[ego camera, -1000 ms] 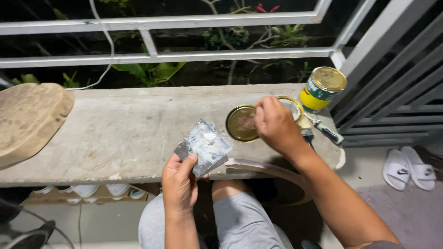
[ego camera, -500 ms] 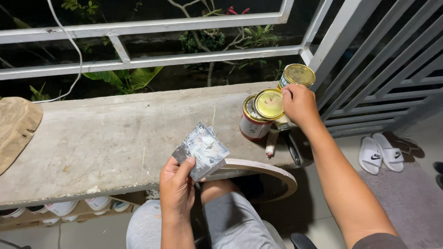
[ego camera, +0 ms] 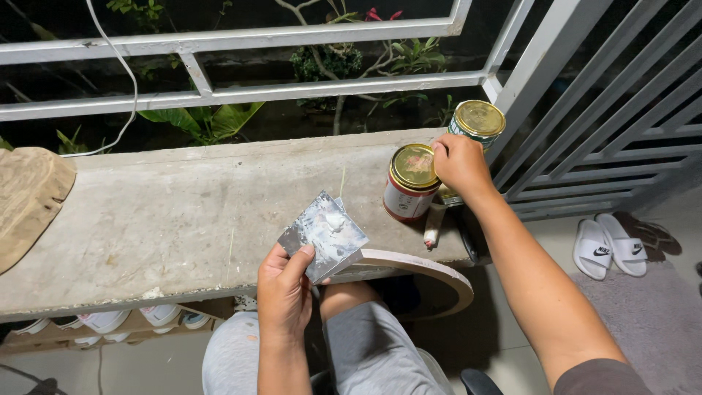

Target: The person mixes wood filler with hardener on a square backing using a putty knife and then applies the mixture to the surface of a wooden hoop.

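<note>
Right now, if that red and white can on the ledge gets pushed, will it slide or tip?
The red and white can probably slides: it stands upright and squat on flat concrete. Its lid looks seated, so spilling seems unlikely.

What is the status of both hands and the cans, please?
Left hand grips the square metal scraper. Right hand on the near can. Second can behind it.

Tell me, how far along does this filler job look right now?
Done: a dab of white paste sits on the metal scraper held up by the left hand, and the red tin has its gold lid on. In hand: the right hand rests at that tin, beside a second tin. Left, apparently: the paste is unspread, and the curved wooden board shows none.
</note>
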